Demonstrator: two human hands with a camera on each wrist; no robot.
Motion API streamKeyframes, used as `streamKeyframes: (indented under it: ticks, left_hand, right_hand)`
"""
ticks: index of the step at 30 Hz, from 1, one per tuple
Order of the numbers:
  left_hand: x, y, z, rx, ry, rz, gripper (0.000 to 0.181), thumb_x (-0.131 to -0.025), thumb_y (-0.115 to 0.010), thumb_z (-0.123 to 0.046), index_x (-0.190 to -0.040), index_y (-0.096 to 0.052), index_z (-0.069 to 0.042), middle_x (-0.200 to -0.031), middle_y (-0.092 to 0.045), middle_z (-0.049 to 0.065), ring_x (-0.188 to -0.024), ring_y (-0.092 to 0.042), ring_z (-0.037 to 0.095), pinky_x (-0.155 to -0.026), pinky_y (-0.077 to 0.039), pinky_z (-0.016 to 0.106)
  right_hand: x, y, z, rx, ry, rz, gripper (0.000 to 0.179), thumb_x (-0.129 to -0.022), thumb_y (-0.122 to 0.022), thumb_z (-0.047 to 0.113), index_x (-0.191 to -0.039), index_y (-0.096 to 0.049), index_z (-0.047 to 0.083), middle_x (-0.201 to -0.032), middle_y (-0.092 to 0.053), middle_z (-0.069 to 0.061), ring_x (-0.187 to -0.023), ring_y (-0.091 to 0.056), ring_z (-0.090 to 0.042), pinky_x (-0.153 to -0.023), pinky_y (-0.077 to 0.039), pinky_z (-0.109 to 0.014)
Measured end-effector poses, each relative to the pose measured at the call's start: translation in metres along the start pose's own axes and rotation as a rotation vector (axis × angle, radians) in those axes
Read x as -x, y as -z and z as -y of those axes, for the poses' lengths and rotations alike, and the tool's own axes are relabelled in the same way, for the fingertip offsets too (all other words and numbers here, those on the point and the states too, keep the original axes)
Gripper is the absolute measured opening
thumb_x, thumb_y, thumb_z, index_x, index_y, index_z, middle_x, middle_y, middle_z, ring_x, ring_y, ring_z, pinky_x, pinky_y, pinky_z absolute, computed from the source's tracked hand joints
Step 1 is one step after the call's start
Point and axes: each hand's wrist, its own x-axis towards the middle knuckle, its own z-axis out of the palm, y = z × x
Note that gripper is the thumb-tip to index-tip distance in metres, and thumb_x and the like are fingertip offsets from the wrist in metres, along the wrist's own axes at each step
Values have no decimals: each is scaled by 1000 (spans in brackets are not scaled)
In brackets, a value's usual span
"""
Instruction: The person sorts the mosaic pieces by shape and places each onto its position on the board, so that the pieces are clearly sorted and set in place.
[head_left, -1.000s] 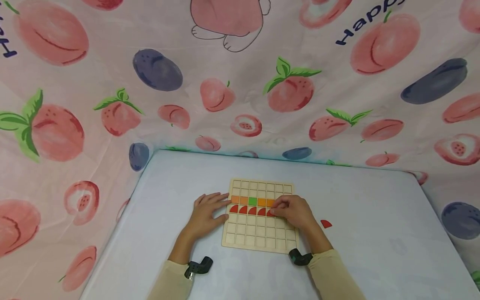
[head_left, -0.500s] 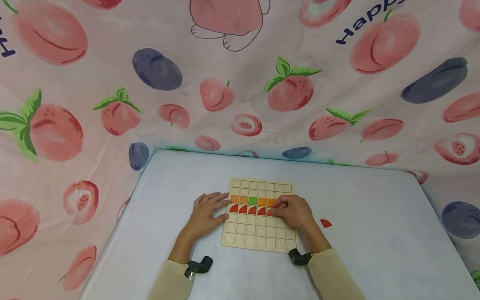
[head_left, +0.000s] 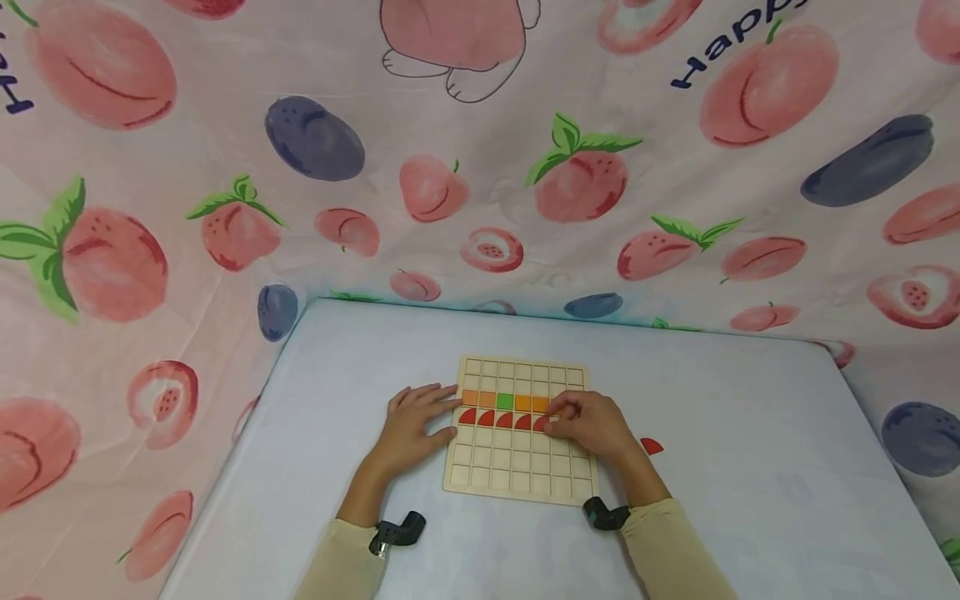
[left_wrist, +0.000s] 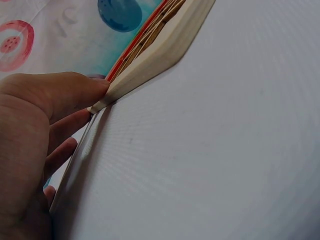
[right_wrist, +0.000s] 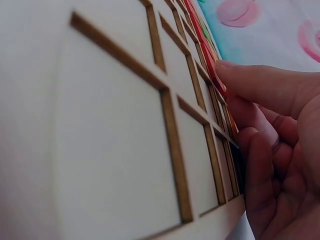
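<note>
A light wooden grid board [head_left: 510, 483] lies on the table, with a row of orange and green square tiles [head_left: 506, 402] above a row of red quarter-circle tiles [head_left: 505, 421]. My left hand [head_left: 408, 429] is spread at the board's left side, thumb and fingertips against its edge; the left wrist view shows the thumb [left_wrist: 82, 92] at the rim. Over the board's right part, my right hand [head_left: 592, 423] pinches the rightmost red quarter-circle tile [head_left: 539, 423] at its cell, thumb and index together. In the right wrist view the thumb [right_wrist: 265, 85] meets the red tile's edge [right_wrist: 215, 80].
One loose red quarter-circle tile [head_left: 652, 446] lies on the white table [head_left: 750, 500], right of the board and close to the right forearm. A fruit-print cloth [head_left: 480, 192] hangs behind the table. Dark wrist cameras [head_left: 606, 514] sit at both cuffs.
My right hand has shifted slightly to the right, baring more of the rightmost red tile. The left hand and the board have stayed in place.
</note>
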Motion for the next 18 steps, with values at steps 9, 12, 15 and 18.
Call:
streamKeyframes:
  ticks: [9, 12, 15, 18]
  left_hand:
    - [0, 0, 0, 4, -2, -2, 46, -93, -71, -34, -138, -66, -26, -154, -53, -9, -148, -40, 22, -123, -16, 58]
    - [0, -1, 1, -3, 2, 3, 47, -93, -71, -35, -139, -65, -27, -154, -52, -9, -149, -39, 21, -123, -16, 57]
    - [0, -1, 2, -12, 5, 6, 47, -93, -71, -36, -139, -65, -28, -155, -52, -10, -149, -39, 21, -123, -15, 56]
    - [0, -2, 2, -10, 2, -1, 46, -93, -71, -35, -138, -66, -28, -154, -53, -10, -149, -39, 21, -123, -16, 57]
  right_hand:
    - [0, -1, 0, 32, 9, -4, 18, -81, -85, 25, -95, -76, 19, -69, -62, 3, -66, -54, -16, -62, -42, -29]
    - [1, 0, 1, 34, 7, -4, 18, -81, -85, 23, -95, -75, 18, -70, -62, 3, -67, -54, -15, -64, -42, -30]
    - [0, -1, 1, 32, 0, -7, 18, -81, -85, 23, -95, -75, 18, -70, -62, 3, -67, -54, -15, -65, -43, -30]
    - [1, -1, 1, 29, -2, 0, 18, -81, -85, 24, -96, -75, 18, -70, -62, 3, -68, -54, -16, -65, -43, -30]
